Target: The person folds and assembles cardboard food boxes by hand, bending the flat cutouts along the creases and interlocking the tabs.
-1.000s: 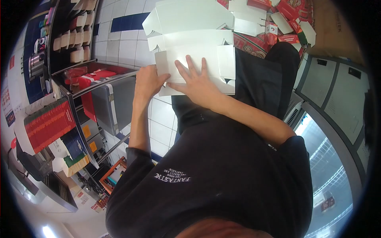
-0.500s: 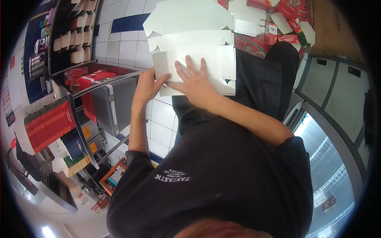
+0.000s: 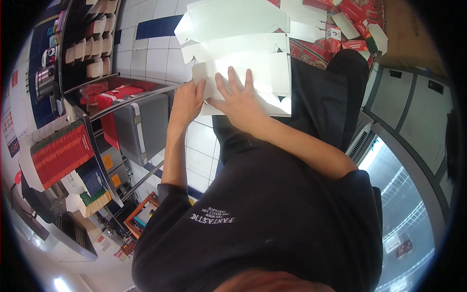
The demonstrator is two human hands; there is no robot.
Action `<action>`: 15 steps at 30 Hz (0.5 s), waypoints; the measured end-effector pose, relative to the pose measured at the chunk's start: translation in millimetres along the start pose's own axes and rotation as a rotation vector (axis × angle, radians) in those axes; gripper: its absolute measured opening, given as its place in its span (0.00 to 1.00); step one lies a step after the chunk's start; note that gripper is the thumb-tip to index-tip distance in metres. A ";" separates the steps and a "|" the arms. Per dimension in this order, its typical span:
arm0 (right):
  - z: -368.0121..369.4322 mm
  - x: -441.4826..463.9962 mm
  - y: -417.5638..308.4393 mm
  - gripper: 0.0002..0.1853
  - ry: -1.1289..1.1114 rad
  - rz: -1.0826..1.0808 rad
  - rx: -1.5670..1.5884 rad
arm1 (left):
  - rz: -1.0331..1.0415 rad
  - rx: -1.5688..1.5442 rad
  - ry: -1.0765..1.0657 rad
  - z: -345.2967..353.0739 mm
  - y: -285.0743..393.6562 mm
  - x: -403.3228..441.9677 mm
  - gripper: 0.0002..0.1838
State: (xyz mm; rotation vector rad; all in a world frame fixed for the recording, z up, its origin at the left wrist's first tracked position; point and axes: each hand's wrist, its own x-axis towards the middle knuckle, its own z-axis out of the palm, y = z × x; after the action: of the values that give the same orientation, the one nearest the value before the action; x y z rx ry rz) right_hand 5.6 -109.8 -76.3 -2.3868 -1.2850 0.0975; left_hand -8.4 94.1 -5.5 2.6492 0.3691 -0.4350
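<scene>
Since half a second ago, the left hand has shifted slightly right, thumb at the side flap, its grip unclear; the right hand stays spread, hiding part of the white carton blank, upper centre; red cartons lie upper right, a grey case centre-left.

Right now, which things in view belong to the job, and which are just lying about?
In the job:
- white cardboard
- left hand, at its side flap
- right hand, spread flat on it

Apparently just lying about:
- grey case
- red-covered stack
- red boxes (link unclear)
</scene>
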 end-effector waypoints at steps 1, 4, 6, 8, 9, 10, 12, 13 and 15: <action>-1.3 0.5 0.3 0.23 0.000 0.000 0.001 | 0.000 -0.020 0.037 2.9 1.5 0.0 0.23; -3.5 1.1 4.9 0.29 -0.019 -0.013 0.024 | 0.016 -0.121 0.134 14.3 2.4 2.8 0.21; -3.7 -1.1 5.8 0.29 -0.002 -0.035 0.020 | 0.035 -0.199 0.181 21.5 7.7 3.8 0.20; -7.6 -1.2 2.4 0.25 -0.049 -0.026 -0.009 | -0.093 0.179 0.152 28.3 20.4 6.3 0.19; -11.7 0.5 1.3 0.23 -0.091 -0.025 -0.041 | -0.089 0.180 0.148 30.6 29.1 8.5 0.19; -16.2 1.4 1.1 0.23 -0.093 -0.021 -0.039 | -0.105 0.270 0.112 32.4 39.8 10.1 0.17; -22.3 2.8 -0.8 0.23 -0.206 -0.031 -0.149 | -0.141 0.362 0.052 34.4 63.2 12.3 0.16; -19.8 2.4 0.1 0.23 -0.207 -0.031 -0.147 | -0.142 0.363 0.050 35.6 63.5 13.1 0.16; -9.5 -1.2 6.1 0.22 -0.110 -0.029 -0.120 | -0.122 0.259 -0.030 36.4 62.7 15.9 0.24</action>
State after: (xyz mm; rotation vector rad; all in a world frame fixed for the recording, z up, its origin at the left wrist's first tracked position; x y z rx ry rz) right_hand 12.1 -116.8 -70.3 -2.4933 -1.4112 0.1486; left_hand 17.5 25.9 -19.3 2.8761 0.4965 -0.5972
